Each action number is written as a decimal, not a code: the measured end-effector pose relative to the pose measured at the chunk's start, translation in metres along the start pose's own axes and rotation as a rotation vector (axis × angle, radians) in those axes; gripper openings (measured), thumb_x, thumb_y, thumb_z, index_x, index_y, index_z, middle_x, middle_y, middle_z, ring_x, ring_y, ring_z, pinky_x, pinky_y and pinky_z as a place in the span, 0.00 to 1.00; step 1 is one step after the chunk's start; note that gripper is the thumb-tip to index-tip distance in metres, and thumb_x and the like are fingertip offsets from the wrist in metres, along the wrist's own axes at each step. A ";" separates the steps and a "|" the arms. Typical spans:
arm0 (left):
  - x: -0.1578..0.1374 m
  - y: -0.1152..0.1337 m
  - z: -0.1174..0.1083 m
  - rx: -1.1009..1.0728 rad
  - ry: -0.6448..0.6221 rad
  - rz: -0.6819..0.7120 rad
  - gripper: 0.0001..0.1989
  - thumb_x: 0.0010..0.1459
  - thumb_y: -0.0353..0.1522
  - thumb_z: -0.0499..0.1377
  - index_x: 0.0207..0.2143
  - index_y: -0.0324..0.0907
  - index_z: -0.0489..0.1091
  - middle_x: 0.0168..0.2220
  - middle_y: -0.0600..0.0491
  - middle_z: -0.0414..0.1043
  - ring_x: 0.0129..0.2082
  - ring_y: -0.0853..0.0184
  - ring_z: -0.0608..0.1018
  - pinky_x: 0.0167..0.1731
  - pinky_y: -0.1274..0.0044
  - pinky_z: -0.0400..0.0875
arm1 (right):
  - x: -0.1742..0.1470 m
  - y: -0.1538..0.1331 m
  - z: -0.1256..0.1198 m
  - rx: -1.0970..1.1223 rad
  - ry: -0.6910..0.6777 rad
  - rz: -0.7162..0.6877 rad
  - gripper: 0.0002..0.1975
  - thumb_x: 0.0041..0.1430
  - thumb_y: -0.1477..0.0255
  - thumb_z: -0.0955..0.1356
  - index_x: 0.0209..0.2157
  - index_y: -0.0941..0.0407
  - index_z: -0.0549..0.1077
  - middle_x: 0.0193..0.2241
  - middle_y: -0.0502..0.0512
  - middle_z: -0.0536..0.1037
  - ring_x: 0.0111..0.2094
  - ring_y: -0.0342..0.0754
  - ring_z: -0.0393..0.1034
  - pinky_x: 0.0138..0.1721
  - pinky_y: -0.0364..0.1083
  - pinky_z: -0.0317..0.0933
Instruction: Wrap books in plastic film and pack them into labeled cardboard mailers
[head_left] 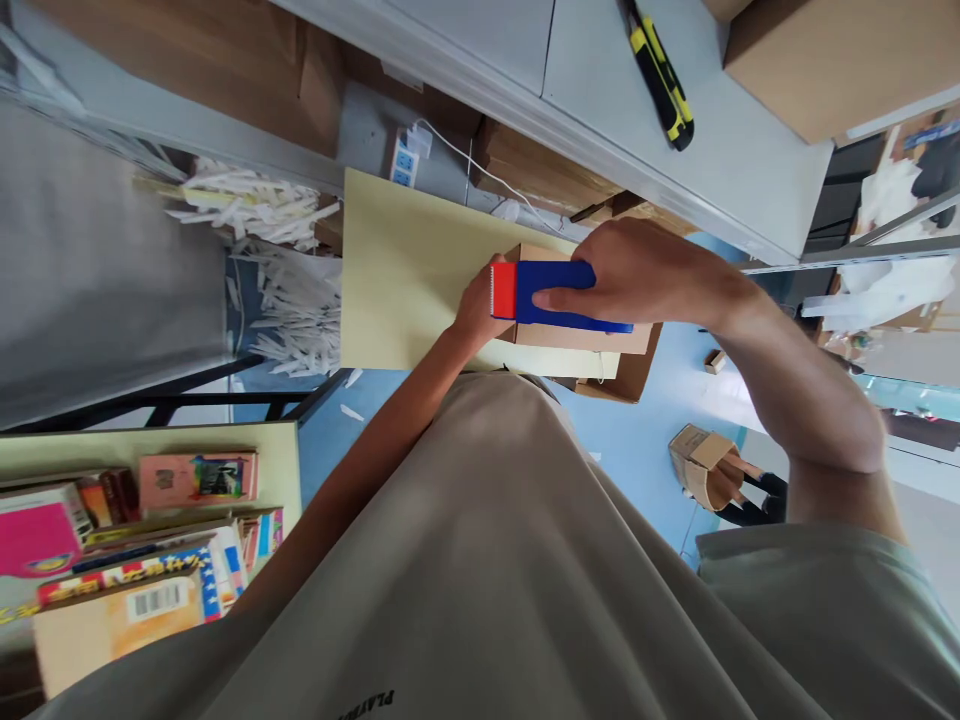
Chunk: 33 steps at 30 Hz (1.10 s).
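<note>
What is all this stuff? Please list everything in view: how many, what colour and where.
Tape dispenser: one, blue and red, centre
Cardboard box: one, brown, beneath the tape dispenser
Tabletop: one, pale yellow, under the box
Power strip: one, white and blue, beyond the tabletop
Shelf: one, pale grey, top
Utility knife: one, black and yellow, on the shelf
Large cartons: several, brown, along the top
Shredded paper: uncountable, white, left
Books: several, mixed colours, lower left
Floor carton: one, brown, right
Floor: blue
Shirt: one, grey, bottom
Left hand: one, bare, beside the dispenser's red end
Right hand: one, bare, gripping the dispenser
</note>
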<state>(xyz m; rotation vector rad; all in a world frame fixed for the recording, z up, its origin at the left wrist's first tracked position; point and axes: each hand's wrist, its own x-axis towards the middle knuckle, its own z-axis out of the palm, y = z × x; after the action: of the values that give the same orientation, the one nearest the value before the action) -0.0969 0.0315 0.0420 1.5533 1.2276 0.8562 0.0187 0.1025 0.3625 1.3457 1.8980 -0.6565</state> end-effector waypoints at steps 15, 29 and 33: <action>-0.008 0.010 -0.017 0.004 -0.144 -0.035 0.32 0.58 0.40 0.85 0.64 0.51 0.88 0.49 0.50 0.78 0.46 0.58 0.84 0.59 0.65 0.84 | -0.015 0.099 0.048 0.099 -0.175 0.186 0.39 0.70 0.30 0.69 0.29 0.53 0.79 0.23 0.56 0.78 0.27 0.52 0.72 0.35 0.53 0.62; -0.058 0.024 0.021 -0.139 0.288 -0.260 0.32 0.68 0.41 0.78 0.70 0.47 0.78 0.54 0.47 0.82 0.54 0.59 0.87 0.54 0.69 0.90 | 0.036 0.147 0.137 0.158 -0.055 0.025 0.35 0.69 0.34 0.72 0.43 0.55 0.85 0.30 0.64 0.84 0.43 0.65 0.83 0.45 0.55 0.70; -0.071 0.040 0.057 -0.089 0.574 -0.369 0.21 0.75 0.50 0.71 0.55 0.44 0.82 0.53 0.46 0.86 0.56 0.59 0.89 0.57 0.69 0.89 | 0.041 0.161 0.149 0.212 -0.042 -0.079 0.35 0.71 0.34 0.71 0.47 0.55 0.85 0.34 0.67 0.85 0.48 0.70 0.84 0.48 0.58 0.72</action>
<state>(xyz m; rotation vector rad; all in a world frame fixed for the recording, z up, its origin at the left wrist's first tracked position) -0.0497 -0.0538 0.0648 0.9830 1.7871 1.1265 0.2000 0.0690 0.2374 1.3796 1.8973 -0.9407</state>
